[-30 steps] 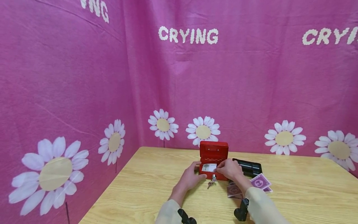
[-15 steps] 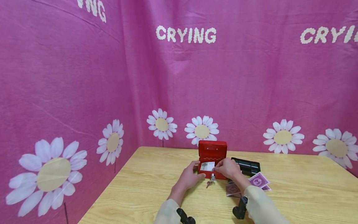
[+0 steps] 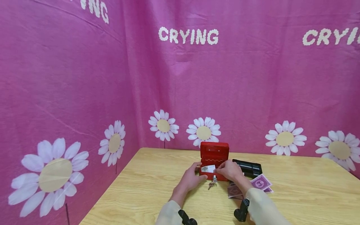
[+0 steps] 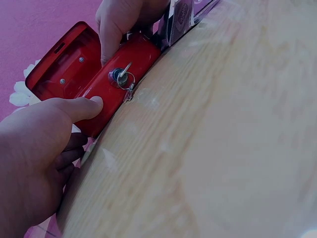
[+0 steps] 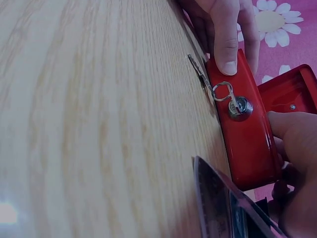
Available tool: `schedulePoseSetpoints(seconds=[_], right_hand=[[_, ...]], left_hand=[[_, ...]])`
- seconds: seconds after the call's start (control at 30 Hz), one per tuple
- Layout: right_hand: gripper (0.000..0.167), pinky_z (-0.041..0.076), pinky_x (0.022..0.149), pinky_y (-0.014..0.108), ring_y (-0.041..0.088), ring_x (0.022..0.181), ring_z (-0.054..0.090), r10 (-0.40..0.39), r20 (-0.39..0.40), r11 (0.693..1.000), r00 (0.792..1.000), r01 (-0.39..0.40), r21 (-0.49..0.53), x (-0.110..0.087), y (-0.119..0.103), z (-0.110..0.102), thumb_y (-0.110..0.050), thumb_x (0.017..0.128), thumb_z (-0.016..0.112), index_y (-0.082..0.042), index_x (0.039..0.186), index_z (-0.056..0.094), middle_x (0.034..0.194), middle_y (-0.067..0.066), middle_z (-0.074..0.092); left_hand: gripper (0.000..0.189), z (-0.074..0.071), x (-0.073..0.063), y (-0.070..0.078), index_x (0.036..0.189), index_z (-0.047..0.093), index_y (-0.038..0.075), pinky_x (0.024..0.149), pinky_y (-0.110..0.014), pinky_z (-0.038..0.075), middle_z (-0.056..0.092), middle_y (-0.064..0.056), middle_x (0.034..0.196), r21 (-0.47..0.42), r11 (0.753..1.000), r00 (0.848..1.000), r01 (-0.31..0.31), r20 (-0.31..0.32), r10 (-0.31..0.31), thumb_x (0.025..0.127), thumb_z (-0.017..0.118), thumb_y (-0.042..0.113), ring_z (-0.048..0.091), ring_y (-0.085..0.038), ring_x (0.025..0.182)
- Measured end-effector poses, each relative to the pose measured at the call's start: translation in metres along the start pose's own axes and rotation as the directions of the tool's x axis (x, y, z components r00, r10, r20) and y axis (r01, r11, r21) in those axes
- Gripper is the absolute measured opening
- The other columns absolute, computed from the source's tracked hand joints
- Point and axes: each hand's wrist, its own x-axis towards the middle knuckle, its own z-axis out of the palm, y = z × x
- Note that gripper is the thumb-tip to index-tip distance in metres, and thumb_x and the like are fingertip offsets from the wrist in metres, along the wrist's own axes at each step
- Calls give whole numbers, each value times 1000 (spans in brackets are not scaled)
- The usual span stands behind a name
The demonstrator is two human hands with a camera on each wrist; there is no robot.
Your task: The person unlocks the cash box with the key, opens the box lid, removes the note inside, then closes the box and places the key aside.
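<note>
Being pinched by the right grip (image 3: 230, 169), the paper (image 3: 207, 169) is nudged slightly nearer the left grip (image 3: 190, 179), clamped on the red box (image 5: 251, 151); more settling seems needed.

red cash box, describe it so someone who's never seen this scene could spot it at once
Start at the wooden table before the daisy-patterned magenta curtain. Toward the far edge, between the left hand and right hand, sits the red cash box, lid raised. Its red colour and front lock with keys set it apart from the black object and purple notes on its right.
</note>
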Motion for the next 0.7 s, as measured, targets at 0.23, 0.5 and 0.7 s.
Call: schedulePoseSetpoints(seconds=[0.23, 0.5, 0.7], right_hand=[[20, 39, 58, 26, 16, 67, 53, -1, -1, 1000, 1000, 1, 12, 0, 0, 1, -26, 84, 75, -7, 83, 78, 72, 1, 67], [21, 43, 61, 28, 16, 71, 54, -4, -20, 998, 1000, 5, 67, -2, -1, 0, -27, 83, 75, -6, 83, 78, 76, 1, 70], [21, 49, 64, 27, 16, 72, 57, 1, -24, 986, 1000, 3, 168, -1, 1, -2, -23, 86, 73, -2, 86, 77, 80, 7, 72]], left_hand=[[61, 1, -2, 1, 144, 48, 19, 110, -61, 38, 58, -11, 141, -8, 1000, 1000, 11, -6, -11, 90, 73, 29, 50, -33, 134], [61, 0, -3, 3, 145, 48, 18, 112, -60, 37, 57, -12, 141, -24, 1000, 1000, 3, -3, -3, 90, 73, 27, 50, -34, 134], [60, 0, -3, 3, 145, 48, 18, 112, -60, 38, 57, -11, 142, -25, 1000, 1000, 7, -1, -7, 90, 73, 27, 50, -34, 134]])
